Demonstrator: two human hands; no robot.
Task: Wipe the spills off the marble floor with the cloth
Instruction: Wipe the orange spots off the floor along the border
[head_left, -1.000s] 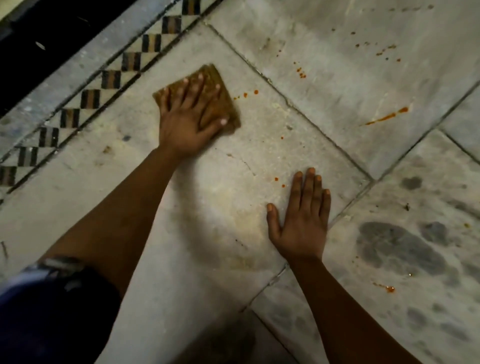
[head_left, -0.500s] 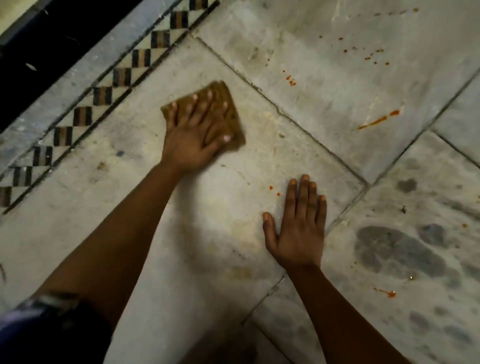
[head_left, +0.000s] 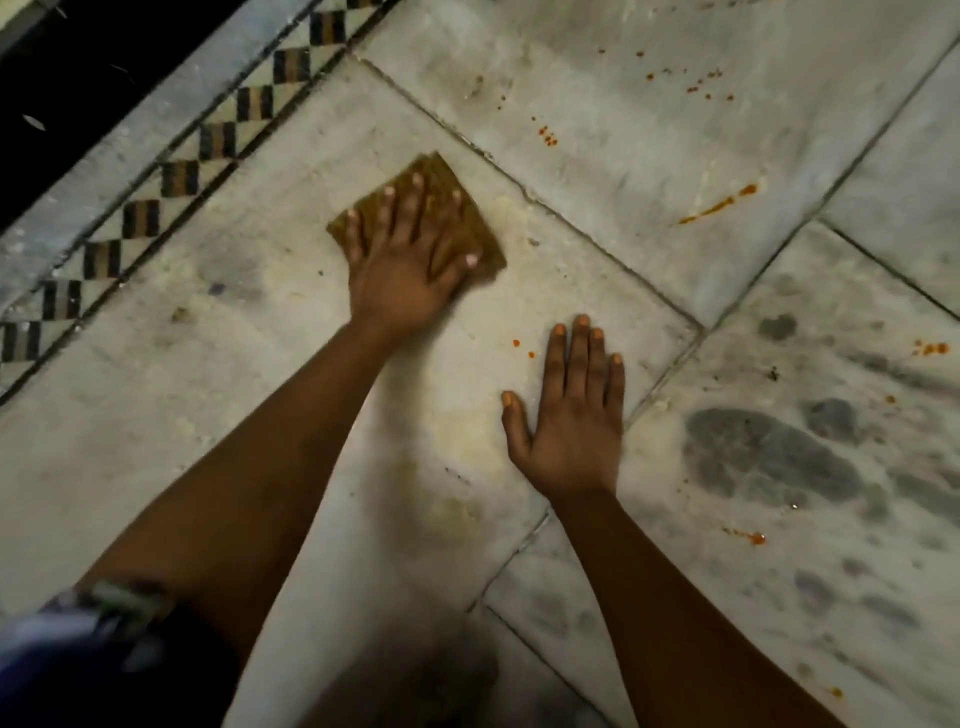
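Observation:
A folded brown cloth (head_left: 434, 174) lies flat on the pale marble floor (head_left: 260, 395). My left hand (head_left: 405, 260) presses down on it with straight, spread fingers. My right hand (head_left: 571, 415) rests flat on the same slab, fingers straight, holding nothing. Two small orange drops (head_left: 523, 349) sit just left of my right fingertips. An orange streak (head_left: 719, 203) marks the slab beyond the joint. More orange specks (head_left: 546, 136) lie further off, and another cluster of specks (head_left: 701, 85) is near the top. Orange spots (head_left: 932, 348) and a small orange smear (head_left: 753, 537) mark the grey-veined slab at right.
A checkered tile border (head_left: 182, 176) runs diagonally along the upper left, with a dark strip (head_left: 78, 78) beyond it. Grout joints (head_left: 613, 239) divide the slabs. A dark blue sleeve or garment (head_left: 67, 660) shows at the lower left.
My left hand has slid the cloth towards me and rightwards across the slab, over the two orange drops that lay beside it; they no longer show. My right hand stays planted.

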